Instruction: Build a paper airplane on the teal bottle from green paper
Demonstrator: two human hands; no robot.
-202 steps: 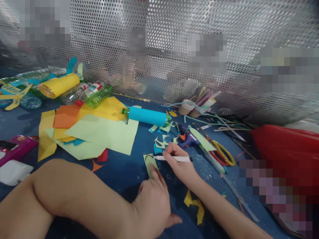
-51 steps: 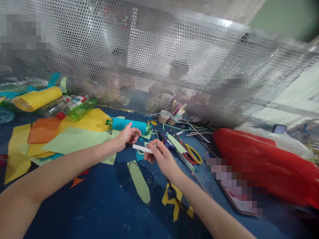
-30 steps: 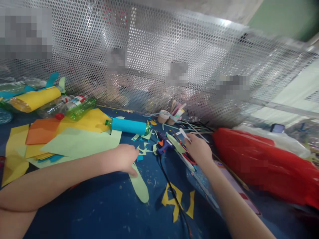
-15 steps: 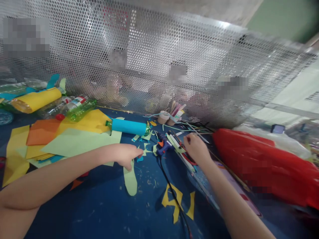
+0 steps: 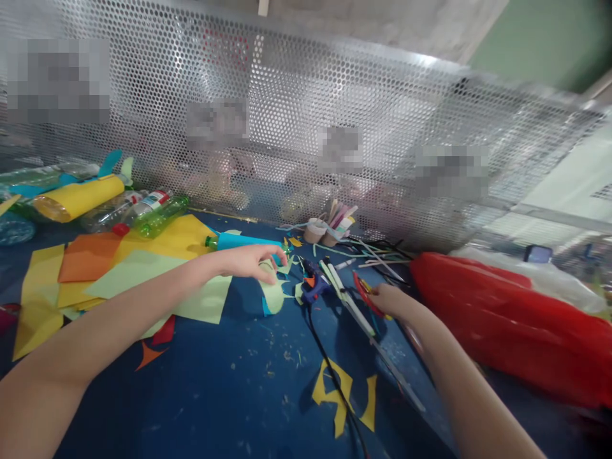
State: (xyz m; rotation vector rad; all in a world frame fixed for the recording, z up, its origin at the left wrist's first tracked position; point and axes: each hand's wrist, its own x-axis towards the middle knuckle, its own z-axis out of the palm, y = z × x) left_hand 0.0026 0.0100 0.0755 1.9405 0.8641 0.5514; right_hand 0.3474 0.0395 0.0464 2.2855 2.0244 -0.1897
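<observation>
My left hand [image 5: 253,262] is closed around a cut pale green paper piece [image 5: 274,296] with a rounded end, just above the table and in front of a bottle wrapped in blue paper [image 5: 243,241]. My right hand [image 5: 393,301] grips a curved red tool with yellow parts [image 5: 367,296]; its exact kind is blurred and partly covered by the fingers. Between my hands lies a dark blue glue gun [image 5: 315,290] with an orange part, its black cable [image 5: 329,363] running toward me. Pale strips [image 5: 351,305] lie right of it.
Coloured paper sheets [image 5: 143,274] and plastic bottles [image 5: 162,217] lie at left. Yellow paper scraps [image 5: 337,382] lie near the cable. Cardboard tubes [image 5: 315,231] holding sticks stand at the back, before a perforated metal screen [image 5: 287,115]. A red plastic bag [image 5: 507,325] lies at right.
My left hand has lifted the pale green piece up and away from me, toward the wrapped bottle. My right hand has moved slightly right and down and now grips the red tool.
</observation>
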